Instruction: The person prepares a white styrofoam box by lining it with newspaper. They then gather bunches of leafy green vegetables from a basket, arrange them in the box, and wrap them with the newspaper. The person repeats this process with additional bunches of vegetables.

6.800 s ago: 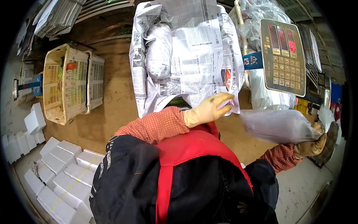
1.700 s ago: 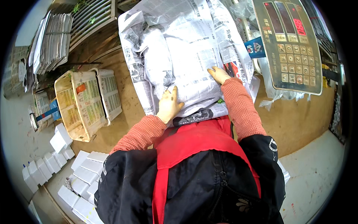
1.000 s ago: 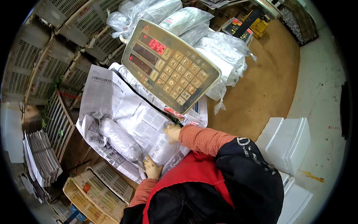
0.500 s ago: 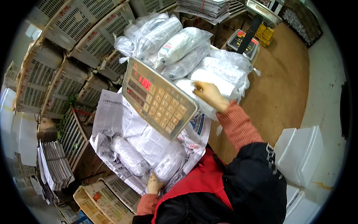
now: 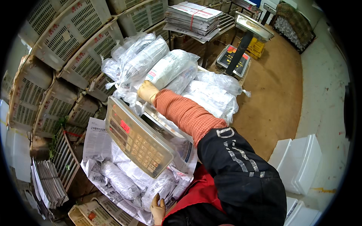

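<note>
My right hand (image 5: 148,91), in a pale glove, reaches over the scale to a heap of clear plastic bags. Its fingers curl at the lower end of a stuffed plastic bag (image 5: 171,69); the fingertips are partly hidden. My left hand (image 5: 157,209) lies at the near edge of spread newspaper (image 5: 94,141), thumb and fingers apart. It is beside a plastic-wrapped bundle (image 5: 160,190). A second wrapped bundle (image 5: 120,180) lies to the left on the paper. Between my hands stands the scale's keypad panel (image 5: 137,141), with a red lit display.
Slotted plastic crates (image 5: 75,32) are stacked along the left. Tied newspapers (image 5: 192,19) sit on a rack at the back, and another paper stack (image 5: 49,184) is at lower left. A second scale (image 5: 233,60) stands beyond the bags. White tubs (image 5: 298,162) line the right wall.
My right hand has moved left across the heap, from the bags right of the keypad to those behind it. My left hand stays by the near bundle, its fingers now spread. The view has shifted.
</note>
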`<move>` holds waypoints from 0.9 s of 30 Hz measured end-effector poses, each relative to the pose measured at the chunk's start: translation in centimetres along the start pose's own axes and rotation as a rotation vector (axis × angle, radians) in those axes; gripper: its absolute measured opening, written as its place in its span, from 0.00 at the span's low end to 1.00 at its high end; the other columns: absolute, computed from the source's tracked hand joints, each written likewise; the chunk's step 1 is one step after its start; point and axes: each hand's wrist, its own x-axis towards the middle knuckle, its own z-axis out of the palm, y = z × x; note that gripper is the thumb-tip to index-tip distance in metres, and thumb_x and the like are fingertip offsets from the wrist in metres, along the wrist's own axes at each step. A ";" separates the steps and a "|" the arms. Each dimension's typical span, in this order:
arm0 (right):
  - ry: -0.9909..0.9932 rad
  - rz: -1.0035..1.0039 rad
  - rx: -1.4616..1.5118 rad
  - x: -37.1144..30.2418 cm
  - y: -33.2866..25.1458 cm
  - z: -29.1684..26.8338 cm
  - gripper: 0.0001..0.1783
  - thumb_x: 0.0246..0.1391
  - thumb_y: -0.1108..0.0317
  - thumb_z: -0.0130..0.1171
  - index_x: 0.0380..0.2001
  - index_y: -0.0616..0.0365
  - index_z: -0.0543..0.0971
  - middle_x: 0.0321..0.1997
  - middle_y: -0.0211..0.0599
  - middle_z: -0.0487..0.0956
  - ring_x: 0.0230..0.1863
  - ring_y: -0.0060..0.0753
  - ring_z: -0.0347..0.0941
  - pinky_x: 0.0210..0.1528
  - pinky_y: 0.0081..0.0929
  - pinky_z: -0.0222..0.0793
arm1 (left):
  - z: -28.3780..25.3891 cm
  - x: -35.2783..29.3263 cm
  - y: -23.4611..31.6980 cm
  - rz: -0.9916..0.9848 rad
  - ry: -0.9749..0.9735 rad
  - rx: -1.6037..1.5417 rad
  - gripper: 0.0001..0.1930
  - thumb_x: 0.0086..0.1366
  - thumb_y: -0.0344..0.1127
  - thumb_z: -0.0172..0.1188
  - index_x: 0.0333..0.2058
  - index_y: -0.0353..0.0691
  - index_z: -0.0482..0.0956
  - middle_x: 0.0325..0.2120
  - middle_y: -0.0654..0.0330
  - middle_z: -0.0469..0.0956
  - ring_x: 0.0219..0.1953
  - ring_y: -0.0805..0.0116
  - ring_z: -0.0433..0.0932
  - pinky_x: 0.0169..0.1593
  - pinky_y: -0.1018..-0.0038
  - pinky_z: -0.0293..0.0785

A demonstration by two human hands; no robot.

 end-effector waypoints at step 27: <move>0.666 0.120 1.624 -28.1 -17.0 -32.4 0.20 0.65 0.60 0.44 0.19 0.50 0.56 0.20 0.25 0.51 0.24 0.23 0.46 0.31 0.25 0.44 | -0.8 4.0 10.3 0.677 -0.658 -0.501 0.49 0.58 0.47 0.65 0.68 0.41 0.41 0.61 0.43 0.60 0.54 0.53 0.73 0.51 0.69 0.74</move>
